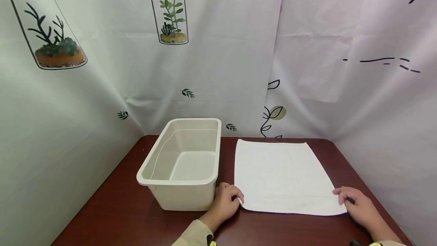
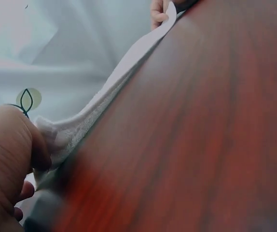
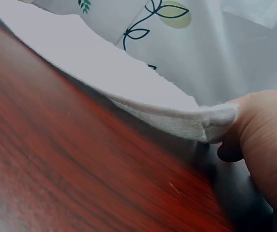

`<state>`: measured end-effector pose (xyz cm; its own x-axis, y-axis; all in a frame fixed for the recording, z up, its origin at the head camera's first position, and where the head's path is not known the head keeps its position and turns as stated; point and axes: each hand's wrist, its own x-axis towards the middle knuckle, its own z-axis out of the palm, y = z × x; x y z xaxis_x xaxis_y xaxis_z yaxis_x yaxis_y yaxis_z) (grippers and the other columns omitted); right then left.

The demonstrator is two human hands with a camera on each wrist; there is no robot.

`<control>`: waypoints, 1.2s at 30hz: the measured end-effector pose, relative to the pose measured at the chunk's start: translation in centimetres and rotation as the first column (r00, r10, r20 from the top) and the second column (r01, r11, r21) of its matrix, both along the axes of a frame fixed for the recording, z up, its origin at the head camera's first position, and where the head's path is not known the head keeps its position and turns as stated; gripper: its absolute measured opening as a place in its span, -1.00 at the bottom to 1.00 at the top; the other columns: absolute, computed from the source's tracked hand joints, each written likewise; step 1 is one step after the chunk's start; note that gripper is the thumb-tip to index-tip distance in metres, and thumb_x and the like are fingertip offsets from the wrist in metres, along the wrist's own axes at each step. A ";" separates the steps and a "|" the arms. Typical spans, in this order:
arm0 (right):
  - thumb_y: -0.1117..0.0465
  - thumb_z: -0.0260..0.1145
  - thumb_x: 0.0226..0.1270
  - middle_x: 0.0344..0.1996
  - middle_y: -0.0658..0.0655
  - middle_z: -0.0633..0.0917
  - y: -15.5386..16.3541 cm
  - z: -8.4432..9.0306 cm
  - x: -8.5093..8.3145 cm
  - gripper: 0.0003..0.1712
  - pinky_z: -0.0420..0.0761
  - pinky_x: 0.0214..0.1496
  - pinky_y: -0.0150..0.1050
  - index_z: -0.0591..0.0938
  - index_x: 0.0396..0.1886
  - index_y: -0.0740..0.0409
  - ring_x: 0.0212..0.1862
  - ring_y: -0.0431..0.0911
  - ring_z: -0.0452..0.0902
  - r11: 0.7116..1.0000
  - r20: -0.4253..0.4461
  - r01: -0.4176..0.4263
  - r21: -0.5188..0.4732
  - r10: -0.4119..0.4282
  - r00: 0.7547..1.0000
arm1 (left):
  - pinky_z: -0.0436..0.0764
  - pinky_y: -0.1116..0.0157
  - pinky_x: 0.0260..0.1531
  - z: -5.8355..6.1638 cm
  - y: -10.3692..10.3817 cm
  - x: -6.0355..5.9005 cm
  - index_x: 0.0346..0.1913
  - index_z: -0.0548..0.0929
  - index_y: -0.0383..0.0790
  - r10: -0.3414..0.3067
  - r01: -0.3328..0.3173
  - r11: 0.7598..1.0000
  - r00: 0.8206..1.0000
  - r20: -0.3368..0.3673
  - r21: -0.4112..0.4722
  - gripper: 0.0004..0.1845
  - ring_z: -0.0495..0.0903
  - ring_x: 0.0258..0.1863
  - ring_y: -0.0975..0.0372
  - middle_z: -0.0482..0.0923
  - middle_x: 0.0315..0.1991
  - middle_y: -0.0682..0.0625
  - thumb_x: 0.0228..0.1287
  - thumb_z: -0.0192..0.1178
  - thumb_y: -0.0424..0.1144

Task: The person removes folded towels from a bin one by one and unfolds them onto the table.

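A white towel (image 1: pixel 283 175) lies spread flat on the dark red table. At its near left corner my left hand (image 1: pixel 226 200) pinches the cloth, and in the left wrist view that edge (image 2: pixel 71 128) is lifted a little off the wood. My right hand (image 1: pixel 356 204) grips the near right corner; the right wrist view shows the folded hem (image 3: pixel 177 118) raised at the fingers. The fingertips of both hands are partly hidden by the cloth or the hands themselves.
A cream plastic bin (image 1: pixel 184 182) stands left of the towel, close beside my left hand; nothing shows inside it. The table (image 1: pixel 112 215) has its far edge against a printed white curtain (image 1: pixel 222 67), which also hangs along both sides.
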<state>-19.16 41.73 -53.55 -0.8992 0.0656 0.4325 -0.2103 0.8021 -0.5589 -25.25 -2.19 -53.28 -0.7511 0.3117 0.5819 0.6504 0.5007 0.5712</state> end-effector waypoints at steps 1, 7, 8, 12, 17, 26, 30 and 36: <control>0.60 0.29 0.02 -0.27 0.06 0.72 0.0 0.0 0.0 -0.61 0.14 -0.06 -0.74 0.50 -0.62 0.00 -0.08 -0.63 0.29 1.000 -0.002 -0.003 0.008 0.003 1.000 | 0.37 0.22 -0.16 0.0 -0.1 0.1 -0.62 0.67 0.02 0.001 -0.001 1.000 1.000 0.014 -0.011 -0.72 0.38 -0.28 0.36 0.67 -0.44 0.29 -0.06 0.34 -0.49; 0.56 0.25 0.07 -0.23 0.15 0.72 0.3 0.3 0.1 -0.62 0.27 -0.18 -0.52 0.51 -0.64 -0.03 -0.15 -0.52 0.37 0.999 0.014 0.022 0.031 -0.023 1.000 | 0.37 0.21 -0.15 -0.1 -0.2 0.4 -0.57 0.66 0.03 0.007 -0.006 1.000 0.998 0.064 -0.028 -0.71 0.37 -0.24 0.33 0.62 -0.44 0.29 0.01 0.24 -0.50; 0.55 0.25 0.09 -0.22 0.15 0.72 0.3 0.5 0.2 -0.63 0.28 -0.18 -0.48 0.51 -0.64 -0.03 -0.15 -0.52 0.37 0.999 0.023 0.035 0.036 -0.035 0.999 | 0.37 0.21 -0.16 -0.1 -0.2 0.4 -0.56 0.66 0.03 0.006 -0.005 1.000 0.998 0.060 -0.019 -0.72 0.37 -0.24 0.33 0.61 -0.45 0.28 0.02 0.23 -0.50; 0.41 0.31 0.26 -0.15 0.24 0.73 -0.2 1.0 0.3 -0.82 0.39 -0.05 -0.25 0.64 -0.47 0.07 -0.07 -0.26 0.49 0.994 0.058 0.090 0.064 -0.094 0.994 | 0.36 0.18 -0.13 0.0 0.0 0.3 -0.51 0.66 0.01 -0.004 0.004 1.000 1.000 0.016 0.015 -0.75 0.38 -0.21 0.31 0.60 -0.47 0.27 0.07 0.18 -0.46; 0.21 0.42 0.31 -0.02 0.37 0.67 -1.0 1.1 0.2 -0.76 0.36 0.09 0.24 0.71 -0.08 0.21 0.10 0.26 0.41 0.995 0.073 0.027 0.100 -0.035 0.997 | 0.39 0.10 -0.07 0.5 0.6 0.0 -0.37 0.73 0.00 0.003 -0.009 0.997 0.996 -0.089 -0.072 -0.84 0.43 -0.15 0.23 0.69 -0.34 0.24 0.16 0.24 -0.37; 0.17 0.55 0.07 0.06 0.26 0.62 -0.6 -1.0 -0.1 -0.46 -0.07 0.52 0.14 0.65 0.09 0.12 0.23 0.29 0.31 0.969 -0.035 -0.147 0.200 0.157 0.987 | 0.33 -0.03 0.23 1.1 0.8 0.0 0.04 0.76 0.05 0.004 -0.019 0.872 0.999 -0.032 -0.489 -0.71 0.44 0.18 0.03 0.63 0.16 0.14 0.26 0.36 -0.12; 0.14 0.49 0.17 0.16 0.31 0.50 -0.2 -1.1 0.1 -0.40 -0.13 0.25 0.63 0.57 0.22 0.15 0.24 0.59 0.21 0.966 0.036 -0.200 0.166 0.197 0.980 | 0.24 -0.21 0.34 1.2 0.5 0.3 0.23 0.67 0.02 0.012 0.053 0.849 0.993 0.118 -0.525 -0.59 0.34 0.35 -0.11 0.51 0.33 0.08 0.33 0.29 -0.11; 0.03 0.42 0.27 0.43 -0.14 0.26 0.1 -0.7 0.4 -0.25 -0.20 0.23 0.66 0.42 0.39 0.19 0.34 0.64 0.04 0.970 0.159 -0.185 0.157 0.160 0.974 | 0.20 -0.27 0.35 1.4 0.4 0.7 0.37 0.55 -0.09 0.038 0.071 0.836 0.982 0.187 -0.544 -0.47 0.25 0.41 -0.15 0.43 0.41 0.05 0.37 0.23 -0.06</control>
<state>-18.77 41.86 -54.25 -0.9442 -0.1589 0.2886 -0.2808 0.8463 -0.4527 -24.57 -1.82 -51.88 -0.8181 0.5506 0.1660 0.5729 0.7559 0.3168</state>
